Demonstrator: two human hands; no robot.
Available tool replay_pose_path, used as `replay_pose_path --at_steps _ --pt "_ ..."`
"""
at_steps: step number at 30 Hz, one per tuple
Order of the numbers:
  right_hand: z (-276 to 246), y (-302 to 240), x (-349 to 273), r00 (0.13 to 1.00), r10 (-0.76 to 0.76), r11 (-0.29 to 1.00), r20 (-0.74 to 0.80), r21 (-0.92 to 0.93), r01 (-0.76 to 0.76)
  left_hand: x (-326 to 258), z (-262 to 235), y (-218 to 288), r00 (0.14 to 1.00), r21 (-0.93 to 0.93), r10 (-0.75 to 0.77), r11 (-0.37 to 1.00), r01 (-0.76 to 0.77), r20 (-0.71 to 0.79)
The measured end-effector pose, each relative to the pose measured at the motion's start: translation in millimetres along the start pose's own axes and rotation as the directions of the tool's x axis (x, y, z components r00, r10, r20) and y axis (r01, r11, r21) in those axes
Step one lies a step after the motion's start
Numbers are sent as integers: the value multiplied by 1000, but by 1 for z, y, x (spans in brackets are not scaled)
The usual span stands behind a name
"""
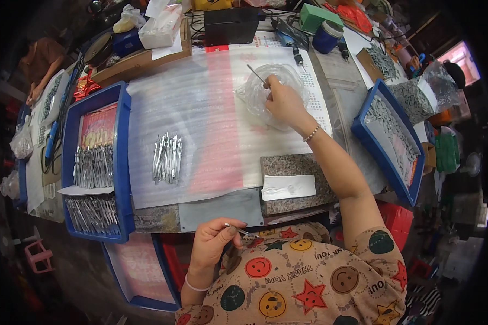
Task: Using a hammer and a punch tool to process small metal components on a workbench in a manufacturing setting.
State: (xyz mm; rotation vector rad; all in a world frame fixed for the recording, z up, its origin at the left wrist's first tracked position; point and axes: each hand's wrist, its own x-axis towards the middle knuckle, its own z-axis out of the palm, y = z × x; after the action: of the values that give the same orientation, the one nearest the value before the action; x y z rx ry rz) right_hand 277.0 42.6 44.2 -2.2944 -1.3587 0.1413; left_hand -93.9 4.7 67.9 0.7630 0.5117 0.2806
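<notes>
My right hand (284, 100) is closed around a slim grey stick (256, 74), whose tip points up and to the left. It is over a round container lined with clear plastic (255, 100); what lies inside is hard to make out. Close to my body, my left hand (216, 241) pinches a slim silvery metal piece (239, 231) between thumb and fingers. A bunch of similar slim metal pieces (168, 158) lies on the foam-sheeted table (222, 130).
At the left, a blue tray (126, 162) holds two stacks of slim metal pieces split by white paper. Another blue tray (358, 127) with small grey parts stands right. A stone slab (293, 203) bears folded white paper (288, 187). A screwdriver-like tool (297, 53) lies beyond the container.
</notes>
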Motion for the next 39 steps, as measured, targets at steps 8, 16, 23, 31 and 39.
replay_pose_path --at_steps 8,16,23,31,39 --pt "7 -7 0 996 61 997 -64 -45 -63 5 14 -8 999 68 13 998 -15 32" --pt "-37 -24 -39 993 51 954 -109 301 -16 13 22 -7 979 87 203 975 -202 1" --pt "-82 -75 -129 916 -23 644 400 707 -292 36 30 10 973 244 197 956 -164 -117" --pt "-71 -89 -170 860 -87 689 502 654 -312 53 37 9 980 372 162 922 -107 -120" --pt "-64 -90 -181 897 -190 781 400 615 -109 46 38 2 978 342 141 936 -81 -156"
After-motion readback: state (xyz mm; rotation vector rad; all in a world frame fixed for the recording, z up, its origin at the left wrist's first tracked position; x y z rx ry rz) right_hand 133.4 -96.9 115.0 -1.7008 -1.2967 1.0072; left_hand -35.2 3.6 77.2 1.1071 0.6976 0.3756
